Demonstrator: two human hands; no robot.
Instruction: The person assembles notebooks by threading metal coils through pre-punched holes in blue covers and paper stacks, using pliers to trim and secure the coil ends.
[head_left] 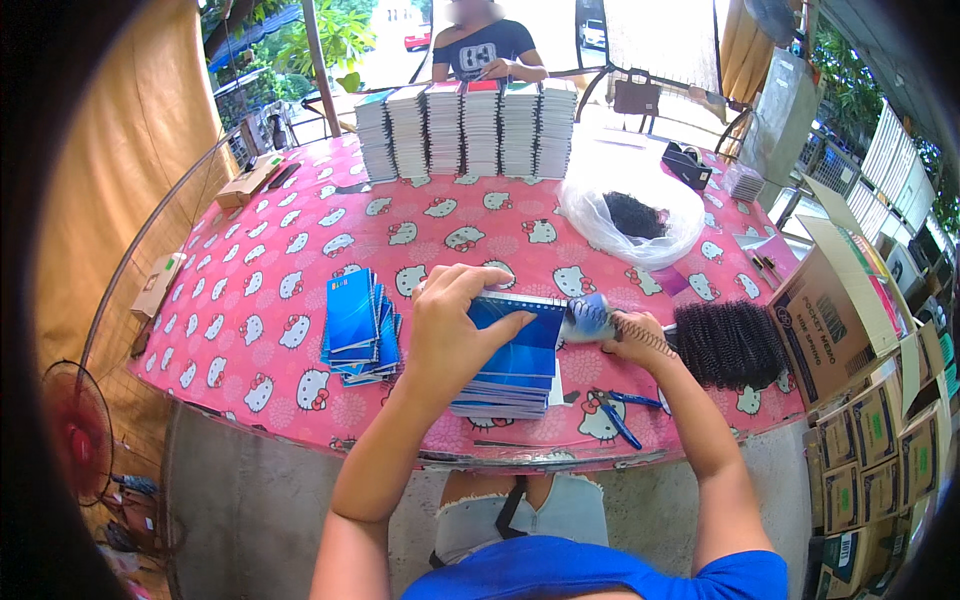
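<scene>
A blue-covered memo pad [510, 327] with a row of holes along its far edge lies on a stack of like pads. My left hand [455, 320] grips it, thumb over the cover and fingers round the far edge. In my right hand [633, 340], closed, is a dark wire spiral coil [652, 338] that trails to the right. Between that hand and the pad's right end is a rounded blue-and-grey object [587, 318], too blurred to name. Blue-handled pliers [617, 420] lie on the table just below my right hand.
More blue pads [352, 320] lie fanned at left. Spiral coils [730, 345] are heaped at right, beside a cardboard box [835, 310]. Farther off are a plastic bag [660, 235] of coils, tall notebook stacks [465, 130] and a tape dispenser [687, 165]. Another person [485, 50] is behind the stacks.
</scene>
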